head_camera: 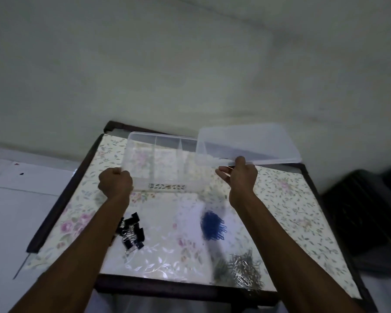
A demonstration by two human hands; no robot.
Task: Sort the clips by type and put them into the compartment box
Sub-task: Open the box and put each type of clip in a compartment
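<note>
A clear plastic compartment box point(158, 154) with thin dividers stands at the far side of the small table. My left hand point(115, 182) grips its near left corner. My right hand point(240, 173) pinches the near edge of the clear lid point(257, 143), which is lifted off and held over the box's right end. Three piles lie nearer to me: black binder clips point(132, 231) at the left, blue paper clips point(213, 225) in the middle, silver paper clips point(244, 269) at the front right.
The table point(291, 199) has a floral, glossy cover and a dark wooden rim. A pale wall rises right behind it. A dark object point(366, 213) stands to the right of the table, and a white surface point(14, 199) lies to the left.
</note>
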